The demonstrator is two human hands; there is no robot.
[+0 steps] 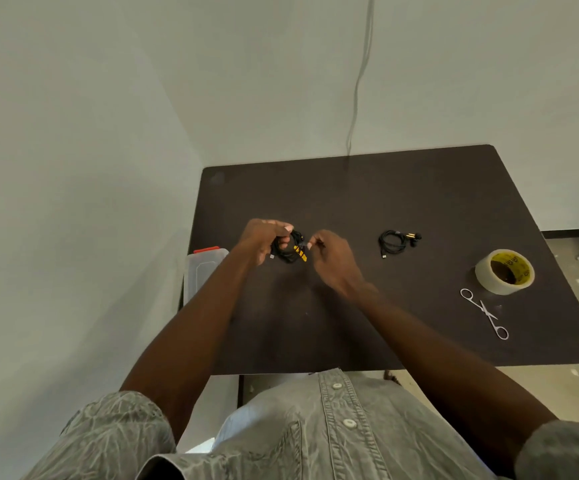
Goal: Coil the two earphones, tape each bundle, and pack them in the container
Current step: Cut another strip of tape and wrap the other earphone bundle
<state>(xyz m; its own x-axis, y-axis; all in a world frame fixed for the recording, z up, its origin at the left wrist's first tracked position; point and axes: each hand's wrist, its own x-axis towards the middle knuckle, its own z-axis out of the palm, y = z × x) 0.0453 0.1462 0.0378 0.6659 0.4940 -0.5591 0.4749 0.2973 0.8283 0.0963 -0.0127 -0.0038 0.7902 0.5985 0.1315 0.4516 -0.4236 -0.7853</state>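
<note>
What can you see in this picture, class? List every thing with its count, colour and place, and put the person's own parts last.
table: one, dark brown, set into the wall corner
held earphone bundle: one, black with a yellow-and-black band, above the table's left part
second earphone bundle: one, black with gold at the buds, coiled, lying right of the hands
tape roll: one, clear with a yellow core, near the table's right edge
scissors: one pair, silver, just in front of the tape roll
container: one, clear with a red latch, past the table's left edge
cable: one, pale, hanging down the wall
left hand: one, gripping the held bundle
right hand: one, fingertips pinching at that bundle
</note>
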